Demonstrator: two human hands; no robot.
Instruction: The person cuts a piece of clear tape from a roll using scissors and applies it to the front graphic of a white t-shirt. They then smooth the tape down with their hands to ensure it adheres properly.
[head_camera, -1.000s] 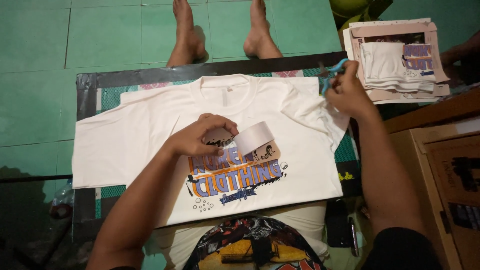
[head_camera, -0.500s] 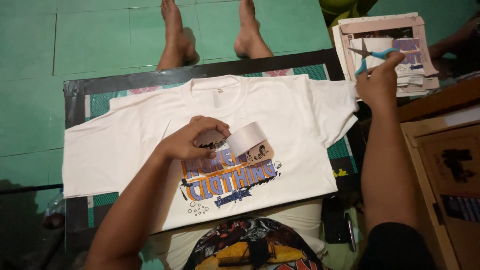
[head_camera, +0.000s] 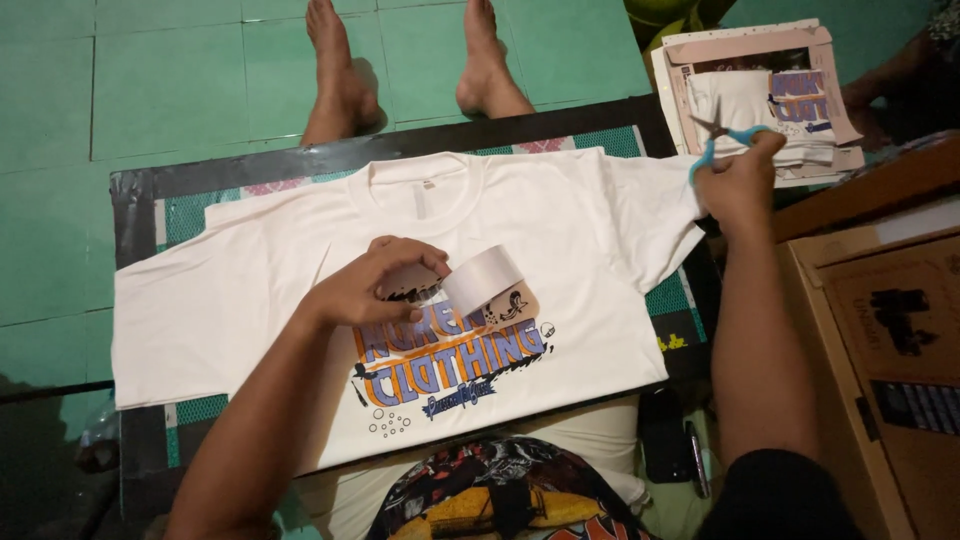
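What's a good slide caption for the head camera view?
Left hand peels backing film off a printed white T-shirt; right hand holds scissors.

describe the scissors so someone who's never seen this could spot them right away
Start at the white t-shirt spread on the dark board, then follow its sleeve to the far right edge. There the right hand holds up the scissors in front of an open cardboard box of folded shirts. They are the only tool with bright blue handles and thin metal blades.

Dim warm light, corners dark, slightly soft focus.
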